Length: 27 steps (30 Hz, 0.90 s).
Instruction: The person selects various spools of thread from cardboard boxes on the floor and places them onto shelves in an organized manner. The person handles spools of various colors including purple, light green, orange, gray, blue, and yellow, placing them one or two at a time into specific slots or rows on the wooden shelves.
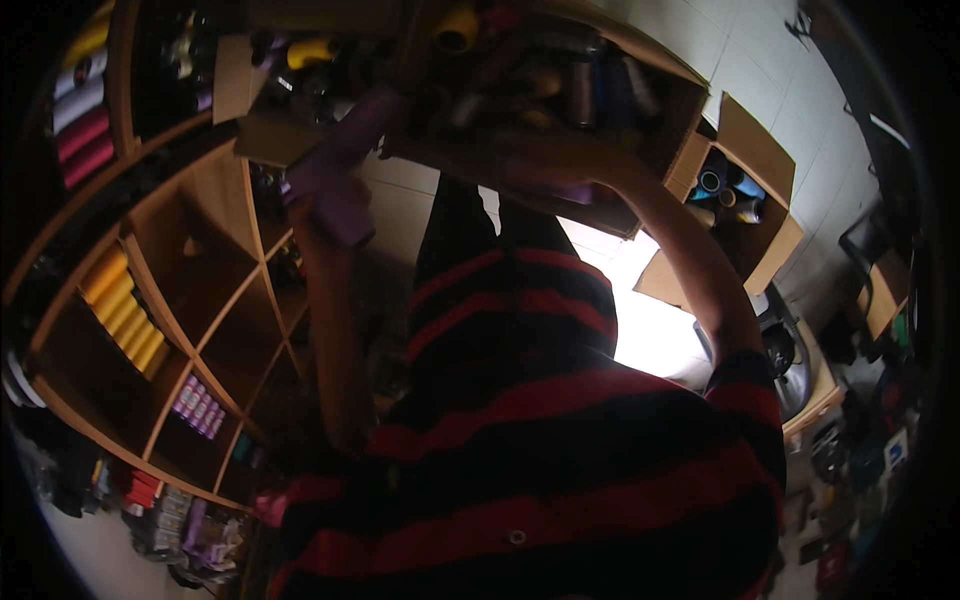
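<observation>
Two purple thread spools, an upper one [365,122] and a lower one [345,210], are gripped in my left hand [308,222], raised beside the wooden shelf. Its fingers are closed and partly hidden behind the spools. My right hand [565,160] reaches over the near side of a large cardboard box [680,110], its fingers dark and blurred. Beneath that hand shows another purple thread spool [574,192], which it seems to grip. Inside the box lie many spools, among them a yellow spool [457,28] and a brown spool [582,92].
A wooden cubby shelf [190,345] stands at the left, with yellow spools [125,312] and small purple spools [199,406] in its compartments. To the right sits a smaller open cardboard box [770,150] of mixed spools on the tiled floor [770,60]. Plastic-wrapped goods [165,525] lie at lower left.
</observation>
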Motion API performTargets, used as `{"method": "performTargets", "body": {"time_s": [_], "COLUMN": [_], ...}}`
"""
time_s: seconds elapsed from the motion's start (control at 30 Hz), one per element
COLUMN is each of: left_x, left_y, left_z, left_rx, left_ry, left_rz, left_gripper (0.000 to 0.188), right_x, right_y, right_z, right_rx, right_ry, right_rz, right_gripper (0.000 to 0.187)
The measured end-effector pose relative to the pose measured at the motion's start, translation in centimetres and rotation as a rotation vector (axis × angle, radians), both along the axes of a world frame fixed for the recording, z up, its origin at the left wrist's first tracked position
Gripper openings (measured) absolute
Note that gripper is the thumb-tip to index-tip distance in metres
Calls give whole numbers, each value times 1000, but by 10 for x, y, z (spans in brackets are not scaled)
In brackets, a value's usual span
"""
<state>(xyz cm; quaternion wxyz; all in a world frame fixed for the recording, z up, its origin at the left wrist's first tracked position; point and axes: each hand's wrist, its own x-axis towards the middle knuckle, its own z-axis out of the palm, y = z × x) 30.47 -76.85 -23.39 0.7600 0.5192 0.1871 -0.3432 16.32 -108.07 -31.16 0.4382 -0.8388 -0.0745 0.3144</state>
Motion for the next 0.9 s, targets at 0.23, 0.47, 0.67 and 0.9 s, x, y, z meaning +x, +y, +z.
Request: {"method": "performTargets", "body": {"time_s": [0.23,0.47,0.67,0.9], "left_x": [-2,2,6,2], "left_y": [11,21,21,14], "left_z": [-6,-14,-4,3], "left_rx": [-17,-54,-12,30], "left_ry": [-27,-10,-50,-76], "left_rz": [-75,-22,-37,-24], "left_gripper": [71,63,65,69], "right_x": [-19,-21,13,66], "right_y": [-14,-11,15,48], "right_z": [22,6,7,-20], "right_rx": [-315,-235,-274,-333], "right_ry": [232,298,9,59], "right_rz": [-135,-262,-247,-93], "right_gripper": [57,59,51,48]}}
